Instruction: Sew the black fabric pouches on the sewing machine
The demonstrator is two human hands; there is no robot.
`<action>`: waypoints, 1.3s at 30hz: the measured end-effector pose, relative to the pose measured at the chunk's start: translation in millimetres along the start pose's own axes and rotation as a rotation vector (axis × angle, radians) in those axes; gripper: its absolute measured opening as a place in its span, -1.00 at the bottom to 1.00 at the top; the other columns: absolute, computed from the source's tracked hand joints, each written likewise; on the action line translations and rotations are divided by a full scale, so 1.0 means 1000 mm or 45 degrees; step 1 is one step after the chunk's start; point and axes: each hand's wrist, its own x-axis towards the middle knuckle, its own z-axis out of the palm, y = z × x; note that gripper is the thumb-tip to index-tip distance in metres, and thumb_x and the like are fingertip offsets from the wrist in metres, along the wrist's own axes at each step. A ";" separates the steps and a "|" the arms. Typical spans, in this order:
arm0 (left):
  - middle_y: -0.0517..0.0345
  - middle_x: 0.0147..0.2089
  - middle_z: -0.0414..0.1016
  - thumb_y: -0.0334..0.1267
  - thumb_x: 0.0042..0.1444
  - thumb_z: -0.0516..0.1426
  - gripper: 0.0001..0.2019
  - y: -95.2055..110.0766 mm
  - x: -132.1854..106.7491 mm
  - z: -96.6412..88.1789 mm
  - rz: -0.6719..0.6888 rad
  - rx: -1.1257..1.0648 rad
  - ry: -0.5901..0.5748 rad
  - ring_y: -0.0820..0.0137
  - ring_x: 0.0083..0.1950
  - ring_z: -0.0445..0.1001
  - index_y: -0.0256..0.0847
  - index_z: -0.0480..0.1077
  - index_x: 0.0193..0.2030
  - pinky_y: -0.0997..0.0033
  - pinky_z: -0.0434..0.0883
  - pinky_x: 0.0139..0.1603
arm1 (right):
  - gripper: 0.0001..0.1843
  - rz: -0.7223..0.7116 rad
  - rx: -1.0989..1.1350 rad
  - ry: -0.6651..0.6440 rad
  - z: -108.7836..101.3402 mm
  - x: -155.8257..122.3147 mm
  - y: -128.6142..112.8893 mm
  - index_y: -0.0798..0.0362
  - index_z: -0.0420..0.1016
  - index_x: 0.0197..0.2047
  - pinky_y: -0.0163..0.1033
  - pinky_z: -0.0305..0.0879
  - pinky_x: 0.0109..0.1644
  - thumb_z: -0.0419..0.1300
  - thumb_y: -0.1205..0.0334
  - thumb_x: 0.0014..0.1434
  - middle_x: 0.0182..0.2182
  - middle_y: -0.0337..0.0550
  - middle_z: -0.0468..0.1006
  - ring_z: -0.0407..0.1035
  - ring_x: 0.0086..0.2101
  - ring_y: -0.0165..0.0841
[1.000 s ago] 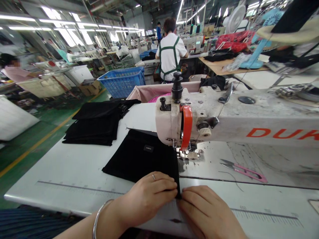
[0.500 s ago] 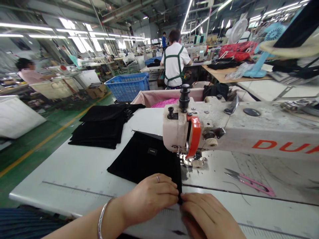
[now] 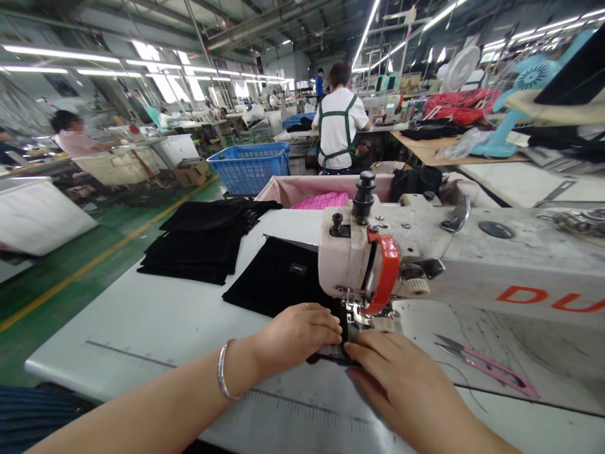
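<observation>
Your cloth lies flat on the table, left of the machine, its right edge at the machine's foot and its small label facing up. Your left hand rests on the cloth just in front of the foot, fingers together and bent; you can't tell from here whether they pinch it. Your right hand is in front of the machine, fingertips at the cloth's edge, near the left ones; whether they grip is hidden too.

Left of the machine, beyond your cloth, lies a black stack, well clear of your hands. Under the machine's arm are the pink snips, with a loose thread near your right hand. Behind the machine stand a pink bin and, farther back to its left, a blue crate; a co-worker sits beyond. The machine's head hides part of your cloth.

Compared with half a second ago, your cloth and its label sit farther back beside the machine, and both your hands are closer to the foot. The stack and snips keep their places relative to the machine.
</observation>
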 end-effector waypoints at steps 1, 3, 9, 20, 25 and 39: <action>0.12 -0.04 0.60 -0.41 0.34 0.03 -0.80 -0.003 0.002 0.000 -0.015 0.000 0.005 0.42 0.09 0.50 -0.26 0.50 -0.10 0.40 0.36 0.23 | -0.72 0.006 -0.023 -0.014 0.001 0.002 0.003 0.01 0.47 -0.04 0.02 0.45 -0.17 0.23 0.36 0.14 -0.17 -0.16 0.55 0.43 -0.24 -0.17; 0.13 -0.04 0.60 -0.40 0.34 0.04 -0.80 -0.007 0.005 -0.001 -0.043 0.009 0.017 0.43 0.08 0.50 -0.25 0.51 -0.11 0.43 0.36 0.21 | -0.69 0.016 -0.061 -0.041 0.004 0.004 0.009 0.02 0.46 0.00 0.04 0.45 -0.16 0.21 0.36 0.16 -0.15 -0.16 0.56 0.44 -0.24 -0.16; 0.19 -0.09 0.62 -0.40 0.30 0.08 -0.81 -0.019 0.016 -0.002 -0.147 0.071 0.024 0.43 -0.02 0.55 -0.17 0.54 -0.15 0.48 0.43 0.09 | -0.67 0.085 -0.147 -0.039 0.013 0.006 0.019 0.05 0.42 0.08 0.09 0.45 -0.14 0.09 0.30 0.26 -0.15 -0.05 0.57 0.47 -0.20 -0.09; 0.14 -0.13 0.62 -0.35 0.26 0.16 -0.85 -0.036 0.029 0.000 -0.278 0.230 0.064 0.32 -0.05 0.57 -0.14 0.57 -0.12 0.37 0.48 0.02 | -0.73 0.170 -0.167 -0.013 0.017 0.006 0.020 0.02 0.43 0.04 0.02 0.43 -0.18 0.06 0.27 0.30 -0.19 -0.03 0.54 0.43 -0.21 -0.10; 0.14 -0.04 0.59 -0.41 0.29 0.09 -0.78 -0.039 0.028 -0.005 -0.269 0.301 -0.059 0.31 0.03 0.53 -0.14 0.53 -0.04 0.37 0.43 0.11 | -0.79 0.168 -0.111 0.140 0.009 0.003 0.029 0.06 0.44 -0.06 0.00 0.35 -0.07 0.05 0.36 0.28 -0.14 0.01 0.46 0.35 -0.11 -0.12; 0.11 -0.22 0.56 -0.57 -0.07 0.04 -0.58 0.023 0.037 -0.032 -0.643 0.155 -0.373 0.31 -0.25 0.55 -0.21 0.41 -0.06 0.47 0.44 -0.33 | -0.79 0.155 -0.087 0.117 0.008 0.005 0.024 0.10 0.47 -0.16 -0.06 0.38 -0.20 0.01 0.42 0.28 -0.23 0.00 0.46 0.35 -0.22 -0.16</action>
